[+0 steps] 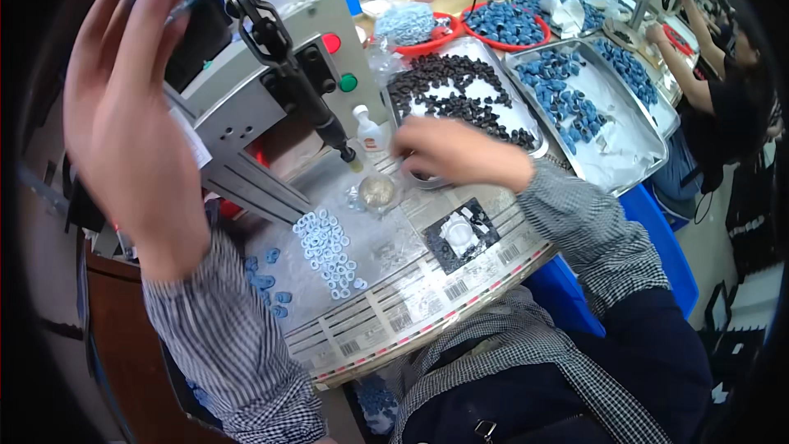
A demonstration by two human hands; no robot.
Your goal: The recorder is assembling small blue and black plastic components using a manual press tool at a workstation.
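Observation:
My left hand is raised at the upper left beside the grey press machine. Its fingertips meet around something small and bluish, too blurred to name. My right hand is over the near corner of a metal tray of small black parts; motion smears its fingers, so their grip is unclear. Between the hands, a black toggle clamp on the machine points down toward a round, brownish-gold piece. Pale blue rings lie in a loose heap on the work surface, with several darker blue parts to their left.
A small white bottle stands behind the round piece. A black square plate with a white fixture lies front right. A second tray and red baskets hold blue parts. Another person's arm reaches in at far right.

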